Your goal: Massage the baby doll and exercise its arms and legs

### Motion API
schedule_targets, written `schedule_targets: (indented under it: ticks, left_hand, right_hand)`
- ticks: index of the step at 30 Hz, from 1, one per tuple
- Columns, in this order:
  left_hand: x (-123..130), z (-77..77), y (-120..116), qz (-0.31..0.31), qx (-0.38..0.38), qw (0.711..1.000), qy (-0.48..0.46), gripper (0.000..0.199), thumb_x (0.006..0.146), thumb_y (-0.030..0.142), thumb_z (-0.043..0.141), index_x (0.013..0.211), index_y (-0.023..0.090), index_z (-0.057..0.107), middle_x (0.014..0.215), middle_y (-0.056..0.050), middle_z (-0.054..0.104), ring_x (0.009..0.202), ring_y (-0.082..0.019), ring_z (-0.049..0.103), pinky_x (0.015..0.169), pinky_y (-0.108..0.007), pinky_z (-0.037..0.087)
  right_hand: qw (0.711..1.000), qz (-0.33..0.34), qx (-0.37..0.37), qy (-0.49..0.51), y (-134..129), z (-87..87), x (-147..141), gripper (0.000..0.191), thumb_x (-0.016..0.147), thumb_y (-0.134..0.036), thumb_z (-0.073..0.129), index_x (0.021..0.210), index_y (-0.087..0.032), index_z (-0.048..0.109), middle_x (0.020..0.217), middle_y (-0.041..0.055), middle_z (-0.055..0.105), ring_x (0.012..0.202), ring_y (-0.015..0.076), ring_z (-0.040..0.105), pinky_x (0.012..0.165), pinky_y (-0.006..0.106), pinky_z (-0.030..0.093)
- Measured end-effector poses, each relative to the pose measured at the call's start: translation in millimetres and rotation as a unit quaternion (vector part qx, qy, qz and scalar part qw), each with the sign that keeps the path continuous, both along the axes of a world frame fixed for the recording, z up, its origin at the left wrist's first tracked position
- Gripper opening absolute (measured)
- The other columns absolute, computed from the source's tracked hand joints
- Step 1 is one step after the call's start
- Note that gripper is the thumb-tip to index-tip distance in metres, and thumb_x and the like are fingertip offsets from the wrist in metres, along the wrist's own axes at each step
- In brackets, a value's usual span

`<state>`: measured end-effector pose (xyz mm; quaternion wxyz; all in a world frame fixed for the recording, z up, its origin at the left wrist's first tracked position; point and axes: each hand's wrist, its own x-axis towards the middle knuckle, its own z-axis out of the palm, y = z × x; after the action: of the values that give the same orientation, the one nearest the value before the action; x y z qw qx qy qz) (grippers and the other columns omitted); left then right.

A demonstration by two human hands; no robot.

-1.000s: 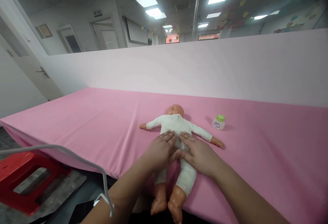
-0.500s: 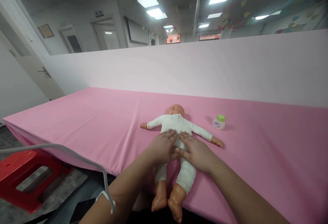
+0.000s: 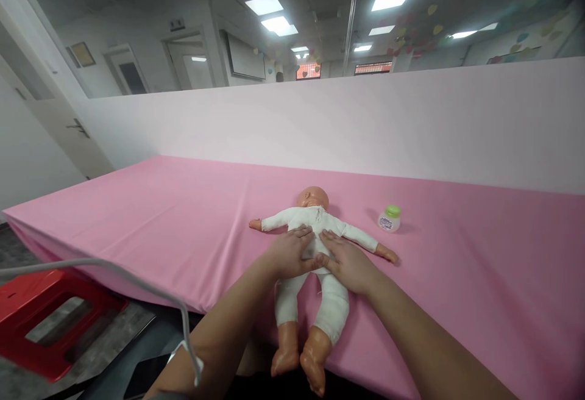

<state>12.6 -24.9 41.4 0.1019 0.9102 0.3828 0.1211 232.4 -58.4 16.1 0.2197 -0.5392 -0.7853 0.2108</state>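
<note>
Red stool point(image 3: 50, 317) at far left, beside the pink-covered desk point(image 3: 150, 223). Left hand point(image 3: 290, 253): grip flat, fingers extended and together, resting on the torso of the doll point(image 3: 313, 216). The doll lies on the desk, feet at the near edge. Judged light, soft-bodied, with stiffer, smoother head and feet; best held beneath head and trunk. Right hand point(image 3: 347, 260): grip likewise flat, thumbs apparently meeting. Jar point(image 3: 389, 222) upright, apart.
</note>
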Motion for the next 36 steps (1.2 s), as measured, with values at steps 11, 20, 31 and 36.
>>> schedule_targets:
  ticks: [11, 20, 31, 36]
  left_hand:
    - [10.3, 20.1, 21.4, 0.046, 0.016, 0.999, 0.003, 0.084, 0.097, 0.067, 0.051, 0.157, 0.009, 0.045, 0.165, -0.019, 0.042, 0.156, -0.035, 0.033, 0.126, -0.05, 0.03]
    - [12.9, 4.7, 31.5, 0.043, 0.0, 0.999, 0.016, 0.074, 0.096, 0.053, 0.056, 0.153, 0.006, 0.051, 0.16, -0.021, 0.048, 0.149, -0.039, 0.045, 0.122, -0.051, 0.038]
    - [22.4, 10.4, 48.5, 0.069, 0.07, 0.995, -0.01, 0.058, 0.097, 0.045, 0.058, 0.147, 0.015, 0.057, 0.153, -0.013, 0.058, 0.145, -0.032, 0.05, 0.121, -0.045, 0.041]
    - [24.0, -1.3, 43.8, 0.059, 0.053, 0.997, -0.022, 0.055, 0.095, 0.036, 0.058, 0.145, 0.013, 0.06, 0.151, -0.015, 0.06, 0.143, -0.036, 0.052, 0.123, -0.049, 0.039]
  right_hand:
    - [0.999, -0.021, 0.034, 0.017, 30.1, 0.0, 13.8, 0.086, 0.099, -0.074, 0.042, 0.162, -0.016, 0.041, 0.169, 0.0112, 0.035, 0.159, 0.0299, 0.029, 0.13, 0.046, 0.022]
    - [1.0, 0.002, 0.004, -0.019, 36.7, -1.9, 5.9, 0.089, 0.1, -0.074, 0.038, 0.161, -0.01, 0.04, 0.167, 0.0153, 0.037, 0.157, 0.0295, 0.033, 0.129, 0.045, 0.024]
    - [0.999, -0.026, 0.027, 0.025, 63.2, 3.3, 9.6, 0.08, 0.102, -0.072, 0.038, 0.159, -0.017, 0.046, 0.165, 0.0124, 0.041, 0.155, 0.0281, 0.038, 0.127, 0.044, 0.028]
    - [1.0, -0.016, 0.02, 0.017, 60.2, -10.3, 3.1, 0.077, 0.102, -0.067, 0.042, 0.16, -0.016, 0.045, 0.166, 0.0117, 0.04, 0.156, 0.0273, 0.035, 0.128, 0.043, 0.025]
